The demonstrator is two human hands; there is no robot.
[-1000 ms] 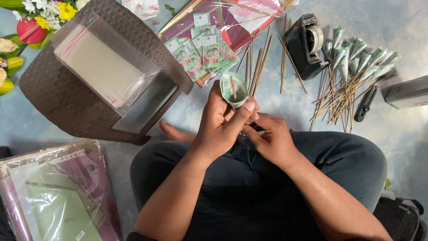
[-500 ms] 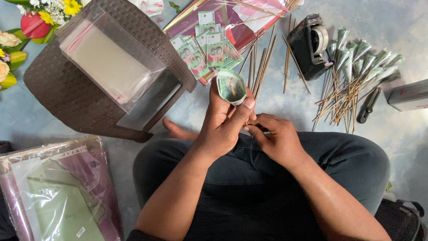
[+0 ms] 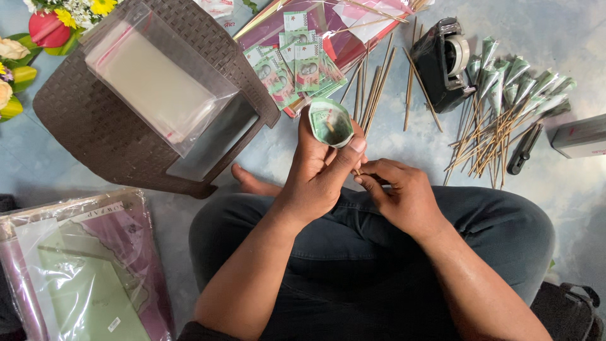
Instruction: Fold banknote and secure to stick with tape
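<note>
My left hand [image 3: 319, 170] holds a green banknote rolled into a cone [image 3: 331, 123], its open mouth facing up, with a thin wooden stick inside it. My right hand [image 3: 401, 192] sits just to the right and pinches the lower end of that stick below the cone. Both hands rest above my crossed legs in dark trousers. A fan of loose green banknotes [image 3: 293, 66] lies on the floor just beyond the cone.
Bare wooden sticks [image 3: 372, 85] lie beyond my hands. A pile of finished cones on sticks [image 3: 505, 104] lies at right, next to a black tape dispenser [image 3: 445, 63]. A brown woven tray [image 3: 126, 136] with clear plastic bags sits at left; wrapping sheets [image 3: 76, 271] lie lower left.
The hands and cone have stayed nearly in place; the left thumb has shifted on the cone's rim and the view has drifted slightly.
</note>
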